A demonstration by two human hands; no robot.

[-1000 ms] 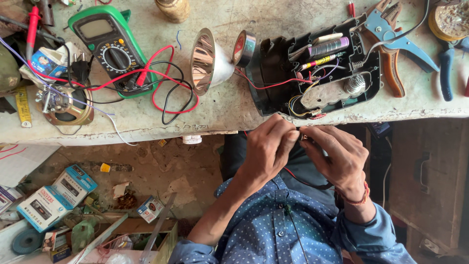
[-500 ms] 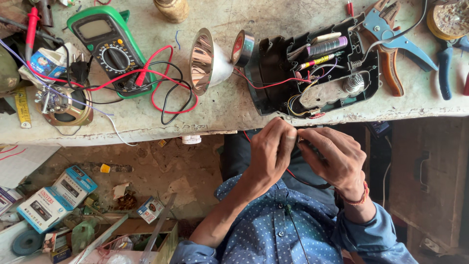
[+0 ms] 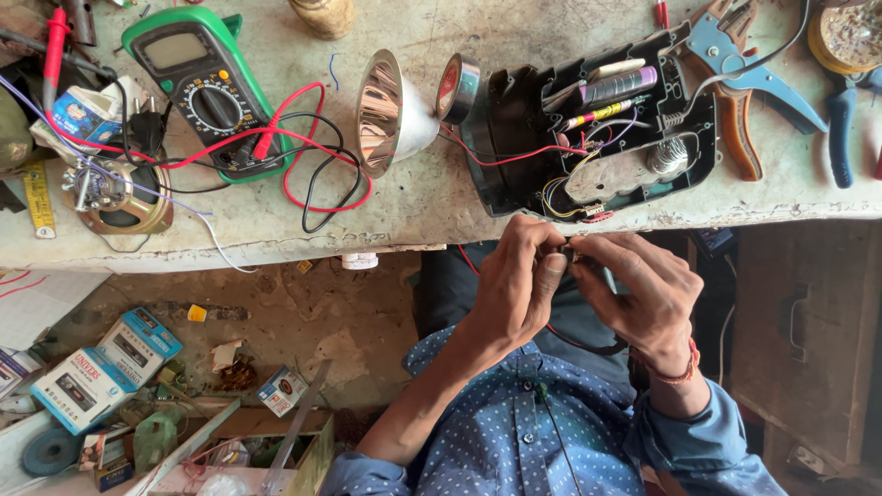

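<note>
- Worn grey workbench (image 3: 478,207) crosses the top, a littered floor below
- Open black lamp housing (image 3: 588,119) lies at the bench edge, wires exposed
- Green multimeter (image 3: 207,87) sits far left, silver reflector (image 3: 390,110) between
- Left hand (image 3: 514,285) and right hand (image 3: 648,294) meet below the housing, fingertips pinching a small dark part (image 3: 568,253) on a red wire

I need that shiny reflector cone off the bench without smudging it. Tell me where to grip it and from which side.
Grip the reflector cone by its narrow neck, probably coming from its right, the tape roll side. It lies on its side with the wide mirrored mouth facing left toward the multimeter, so the neck keeps fingers off the polished inside.
</note>
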